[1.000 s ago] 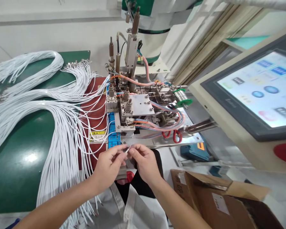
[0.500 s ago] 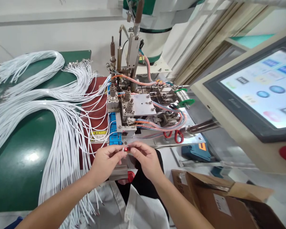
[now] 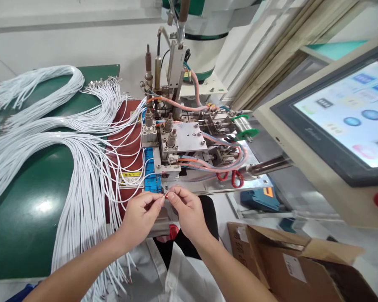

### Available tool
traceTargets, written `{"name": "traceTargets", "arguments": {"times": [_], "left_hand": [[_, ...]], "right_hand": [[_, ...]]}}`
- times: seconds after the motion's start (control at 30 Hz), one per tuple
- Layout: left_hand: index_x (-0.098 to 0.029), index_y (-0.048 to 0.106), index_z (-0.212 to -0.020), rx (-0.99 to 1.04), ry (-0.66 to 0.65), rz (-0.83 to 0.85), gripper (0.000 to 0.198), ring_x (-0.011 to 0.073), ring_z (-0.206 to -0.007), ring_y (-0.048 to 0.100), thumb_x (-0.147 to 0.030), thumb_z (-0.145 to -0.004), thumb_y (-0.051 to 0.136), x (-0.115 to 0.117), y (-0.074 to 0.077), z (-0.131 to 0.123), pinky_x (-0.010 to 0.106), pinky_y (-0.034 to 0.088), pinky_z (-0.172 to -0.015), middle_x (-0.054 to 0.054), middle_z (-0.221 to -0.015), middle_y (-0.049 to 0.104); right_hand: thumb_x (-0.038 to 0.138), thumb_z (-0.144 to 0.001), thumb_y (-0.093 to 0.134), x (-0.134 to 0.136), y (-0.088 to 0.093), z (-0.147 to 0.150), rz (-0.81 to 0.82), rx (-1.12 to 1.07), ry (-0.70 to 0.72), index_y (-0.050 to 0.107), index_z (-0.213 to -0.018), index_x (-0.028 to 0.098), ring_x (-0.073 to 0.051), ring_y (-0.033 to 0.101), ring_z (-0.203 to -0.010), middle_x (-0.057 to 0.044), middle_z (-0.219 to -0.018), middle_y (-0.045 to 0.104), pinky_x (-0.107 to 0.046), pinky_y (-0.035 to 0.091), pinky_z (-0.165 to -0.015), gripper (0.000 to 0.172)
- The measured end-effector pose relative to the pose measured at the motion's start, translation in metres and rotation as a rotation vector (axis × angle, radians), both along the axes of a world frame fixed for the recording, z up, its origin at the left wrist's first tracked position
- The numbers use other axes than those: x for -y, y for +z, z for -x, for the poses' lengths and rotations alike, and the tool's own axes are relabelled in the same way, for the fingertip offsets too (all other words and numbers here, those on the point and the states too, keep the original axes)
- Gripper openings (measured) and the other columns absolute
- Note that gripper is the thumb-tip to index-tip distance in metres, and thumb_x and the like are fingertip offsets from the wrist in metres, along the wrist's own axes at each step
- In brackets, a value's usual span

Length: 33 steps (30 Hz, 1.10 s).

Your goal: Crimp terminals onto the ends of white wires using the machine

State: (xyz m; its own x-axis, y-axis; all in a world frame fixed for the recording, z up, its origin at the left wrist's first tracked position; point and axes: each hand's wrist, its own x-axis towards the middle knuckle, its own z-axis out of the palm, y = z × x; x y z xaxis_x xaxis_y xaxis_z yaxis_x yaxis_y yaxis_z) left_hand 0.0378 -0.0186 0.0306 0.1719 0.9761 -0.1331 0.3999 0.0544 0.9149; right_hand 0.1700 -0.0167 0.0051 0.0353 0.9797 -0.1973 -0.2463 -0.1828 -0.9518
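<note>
My left hand [image 3: 140, 216] and my right hand [image 3: 189, 212] meet fingertip to fingertip just in front of the blue fixture [image 3: 153, 183]. Both are closed in a pinch. Between the fingertips shows a tiny bright red spot [image 3: 166, 196]; the small piece there is mostly covered by my fingers, so its kind cannot be told. White cables [image 3: 82, 188] hang in a thick bundle beside my left forearm, and single cables run from it into the blue fixture. Behind my hands stands a metal machine [image 3: 189, 138] with hoses.
A green table [image 3: 15, 235] carries more cable bundles on the left. A touchscreen panel [image 3: 343, 121] juts in from the right on a metal arm. Below it stands an open cardboard box [image 3: 290, 256]. A spool [image 3: 243, 127] with green rims sits on the machine.
My fingertips have drawn closer together. The small piece with the red glow, more visible before, is now mostly hidden by my fingers. My right hand has shifted slightly left.
</note>
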Motion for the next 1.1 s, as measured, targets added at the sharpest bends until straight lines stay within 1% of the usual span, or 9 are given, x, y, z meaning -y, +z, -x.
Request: {"name": "traceTargets", "arguments": {"times": [0.17, 0.33, 0.47, 0.67, 0.73, 0.8, 0.87, 1.0, 1.1], "left_hand": [[-0.015, 0.062, -0.076, 0.085, 0.060, 0.049, 0.018, 0.0093, -0.055, 0.050, -0.028, -0.081, 0.050, -0.001, -0.003, -0.001, 0.020, 0.041, -0.056, -0.002, -0.060, 0.053], [-0.015, 0.063, -0.074, 0.078, 0.037, 0.052, 0.018, 0.0089, -0.056, 0.050, -0.027, -0.081, 0.051, -0.002, -0.003, -0.001, 0.019, 0.041, -0.057, -0.002, -0.058, 0.053], [-0.015, 0.064, -0.072, 0.059, 0.012, 0.043, 0.018, 0.0095, -0.058, 0.050, -0.025, -0.080, 0.052, -0.001, -0.004, 0.000, 0.019, 0.042, -0.057, -0.001, -0.059, 0.054], [-0.015, 0.063, -0.077, 0.203, 0.124, 0.112, 0.014, 0.0088, -0.056, 0.054, -0.026, -0.078, 0.054, 0.003, -0.009, -0.005, 0.019, 0.045, -0.055, 0.000, -0.068, 0.058], [-0.015, 0.063, -0.078, 0.232, 0.153, 0.130, 0.014, 0.0092, -0.057, 0.054, -0.027, -0.078, 0.055, 0.004, -0.010, -0.007, 0.020, 0.046, -0.056, 0.000, -0.068, 0.058], [-0.015, 0.062, -0.078, 0.244, 0.171, 0.136, 0.014, 0.0095, -0.057, 0.055, -0.027, -0.078, 0.055, 0.004, -0.010, -0.007, 0.020, 0.046, -0.057, 0.000, -0.068, 0.058], [-0.015, 0.062, -0.077, 0.235, 0.164, 0.129, 0.015, 0.0097, -0.058, 0.054, -0.027, -0.078, 0.054, 0.003, -0.010, -0.006, 0.020, 0.046, -0.056, 0.001, -0.069, 0.059], [-0.015, 0.063, -0.074, 0.120, 0.100, 0.042, 0.015, 0.0110, -0.062, 0.054, -0.025, -0.079, 0.053, 0.001, -0.010, -0.003, 0.020, 0.044, -0.058, 0.001, -0.069, 0.058], [-0.016, 0.065, -0.074, 0.044, 0.046, -0.029, 0.016, 0.0115, -0.063, 0.053, -0.023, -0.080, 0.052, 0.000, -0.009, 0.000, 0.021, 0.044, -0.059, 0.001, -0.067, 0.057]], "right_hand": [[0.027, -0.072, 0.061, 0.003, -0.006, 0.005, 0.031, -0.071, -0.055, 0.059, -0.063, 0.017, -0.010, 0.047, -0.058, 0.002, -0.062, 0.055, -0.023, 0.039, -0.058, 0.014], [0.022, -0.070, 0.062, 0.002, -0.001, 0.005, -0.071, 0.060, -0.104, 0.061, -0.063, 0.017, -0.012, 0.052, -0.065, 0.000, -0.067, 0.056, -0.025, 0.042, -0.064, 0.009], [0.021, -0.070, 0.061, 0.001, 0.000, 0.004, -0.085, 0.112, -0.096, 0.061, -0.063, 0.017, -0.012, 0.051, -0.063, 0.001, -0.066, 0.055, -0.024, 0.042, -0.060, 0.009], [0.026, -0.072, 0.060, 0.005, -0.002, 0.009, 0.004, 0.060, -0.113, 0.059, -0.064, 0.016, -0.010, 0.049, -0.059, 0.002, -0.063, 0.054, -0.023, 0.042, -0.058, 0.013], [0.028, -0.073, 0.060, 0.007, -0.002, 0.011, 0.012, 0.076, -0.128, 0.058, -0.065, 0.016, -0.011, 0.049, -0.059, 0.001, -0.063, 0.054, -0.023, 0.042, -0.057, 0.014], [0.027, -0.074, 0.058, 0.008, -0.002, 0.013, -0.026, 0.127, -0.144, 0.057, -0.066, 0.016, -0.012, 0.051, -0.060, 0.000, -0.065, 0.054, -0.024, 0.043, -0.058, 0.014], [0.025, -0.076, 0.056, 0.008, -0.002, 0.013, -0.112, 0.203, -0.148, 0.057, -0.066, 0.017, -0.013, 0.052, -0.064, 0.000, -0.067, 0.053, -0.025, 0.044, -0.060, 0.012], [0.019, -0.076, 0.054, 0.005, -0.003, 0.007, -0.318, 0.352, -0.102, 0.057, -0.072, 0.019, -0.014, 0.052, -0.069, -0.001, -0.072, 0.053, -0.026, 0.044, -0.063, 0.006], [0.015, -0.074, 0.055, 0.003, -0.001, 0.001, -0.382, 0.443, -0.068, 0.056, -0.070, 0.018, -0.013, 0.051, -0.065, -0.001, -0.070, 0.052, -0.025, 0.042, -0.059, 0.006]]}}
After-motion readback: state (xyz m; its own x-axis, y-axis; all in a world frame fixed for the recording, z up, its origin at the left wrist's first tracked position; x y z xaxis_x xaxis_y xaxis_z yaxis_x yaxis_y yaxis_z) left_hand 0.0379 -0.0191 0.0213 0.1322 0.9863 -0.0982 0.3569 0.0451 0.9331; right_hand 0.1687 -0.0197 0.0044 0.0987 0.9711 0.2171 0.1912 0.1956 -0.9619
